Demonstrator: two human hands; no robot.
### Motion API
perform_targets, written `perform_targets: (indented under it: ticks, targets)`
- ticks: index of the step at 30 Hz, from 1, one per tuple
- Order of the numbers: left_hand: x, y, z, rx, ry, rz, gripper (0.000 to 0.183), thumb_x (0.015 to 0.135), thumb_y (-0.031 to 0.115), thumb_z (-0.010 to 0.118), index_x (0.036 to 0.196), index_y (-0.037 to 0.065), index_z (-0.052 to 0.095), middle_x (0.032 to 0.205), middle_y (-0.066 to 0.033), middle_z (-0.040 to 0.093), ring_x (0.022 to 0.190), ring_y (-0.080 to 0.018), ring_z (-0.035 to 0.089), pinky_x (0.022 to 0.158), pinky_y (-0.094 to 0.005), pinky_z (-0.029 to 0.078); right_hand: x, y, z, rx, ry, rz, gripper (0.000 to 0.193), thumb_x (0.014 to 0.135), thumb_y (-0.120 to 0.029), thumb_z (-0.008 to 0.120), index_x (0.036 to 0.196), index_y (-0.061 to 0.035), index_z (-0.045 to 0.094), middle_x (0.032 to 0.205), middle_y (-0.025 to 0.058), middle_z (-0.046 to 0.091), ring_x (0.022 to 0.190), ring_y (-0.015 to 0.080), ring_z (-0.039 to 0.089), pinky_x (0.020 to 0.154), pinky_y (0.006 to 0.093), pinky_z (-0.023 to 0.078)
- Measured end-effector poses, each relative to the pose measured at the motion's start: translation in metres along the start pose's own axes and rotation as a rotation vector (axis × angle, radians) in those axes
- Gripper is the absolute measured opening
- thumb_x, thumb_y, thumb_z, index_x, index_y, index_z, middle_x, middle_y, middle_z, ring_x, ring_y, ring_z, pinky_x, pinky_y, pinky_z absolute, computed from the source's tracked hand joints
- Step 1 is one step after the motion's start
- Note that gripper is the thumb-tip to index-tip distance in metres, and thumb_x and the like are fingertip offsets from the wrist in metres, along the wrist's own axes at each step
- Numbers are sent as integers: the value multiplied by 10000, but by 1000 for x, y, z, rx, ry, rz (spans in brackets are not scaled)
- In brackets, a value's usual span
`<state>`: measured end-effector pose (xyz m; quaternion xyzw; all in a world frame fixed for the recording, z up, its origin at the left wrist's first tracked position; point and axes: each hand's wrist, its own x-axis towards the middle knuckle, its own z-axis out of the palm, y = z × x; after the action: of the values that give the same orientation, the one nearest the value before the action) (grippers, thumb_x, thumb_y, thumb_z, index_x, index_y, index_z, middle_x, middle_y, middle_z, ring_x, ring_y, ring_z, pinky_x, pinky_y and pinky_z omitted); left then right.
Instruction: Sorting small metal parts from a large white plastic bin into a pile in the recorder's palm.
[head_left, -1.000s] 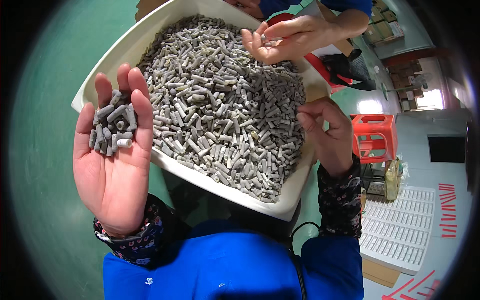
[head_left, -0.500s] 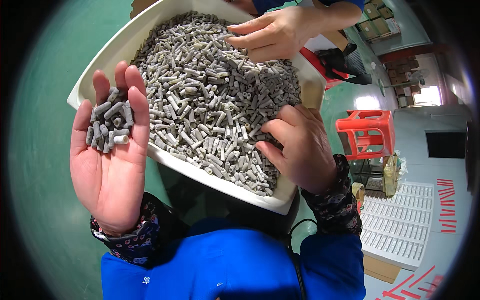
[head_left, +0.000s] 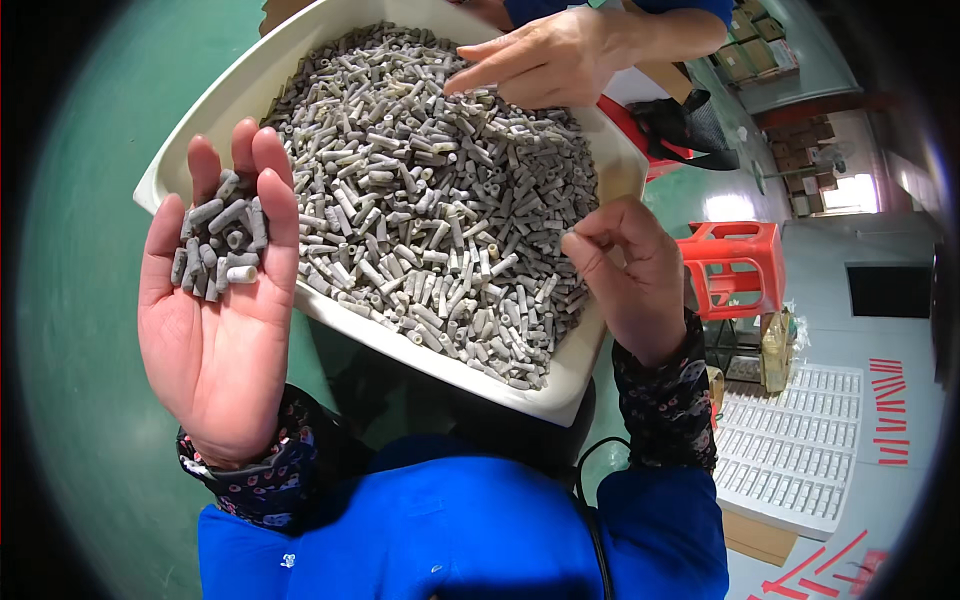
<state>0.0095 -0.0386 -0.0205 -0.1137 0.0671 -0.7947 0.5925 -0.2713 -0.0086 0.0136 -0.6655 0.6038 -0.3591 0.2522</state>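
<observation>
While green floor [head_left: 90,350] ran down the left of my head feed, the off-white tub [head_left: 220,110] took the middle, one corner toward the wearer, with a heap of short grey tubular pieces [head_left: 430,200] covering most of its inside. Wearer's blue garment [head_left: 440,530] was just below the tub. Off to the right I had a white gridded panel [head_left: 785,450], and above that a red plastic stool [head_left: 768,278]. Left hand [head_left: 220,335]: palm up by the tub's left corner, fingers loosely curled, not clenched, cupping a small cluster [head_left: 215,235] of the same pieces. Right hand [head_left: 635,280]: over the right side of the heap, thumb and forefinger close together at the tips; couldn't tell from my end whether a piece sat between them. A co-worker's hand [head_left: 560,55] hung over the far right part of the heap, back of hand up, forefinger extended; contact with the pieces I couldn't confirm. Smallest thing I could pick out: one whitish piece [head_left: 241,274], lying at the lower right of the cluster.
</observation>
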Motion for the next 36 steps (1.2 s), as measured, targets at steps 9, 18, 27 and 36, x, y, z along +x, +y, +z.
perform_targets:
  ticks: [9,18,27,36]
  targets:
    - [2,-1,0,-1,-7,1,348,960,84,328,1260,-54,439,1350,-206,354,1328,-294,258,1103,-438,286,-8,-2,-16,-169,-113,3,97,809,-25,629,898,-16,592,756,52,578,626,110,533,586,231,441]
    - [3,-2,0,15,-18,-14,347,965,86,326,1269,-45,430,1349,-190,365,1329,-281,262,1104,-442,285,-3,-12,-3,-684,-229,-247,184,732,-83,701,859,-25,581,775,90,567,629,264,572,572,347,452]
    - [1,-11,-2,13,-16,-47,349,965,109,337,1260,-42,449,1336,-201,377,1314,-287,278,1105,-429,285,4,-13,-1,-650,-267,-99,138,726,-82,672,798,-19,572,724,113,557,646,286,583,568,365,456]
    - [-5,-23,1,10,60,-84,355,976,156,346,1255,-25,471,1350,-182,408,1309,-285,296,1091,-429,297,1,-13,4,-616,-247,-181,88,740,-78,628,781,-35,564,743,109,564,677,301,582,588,380,467]
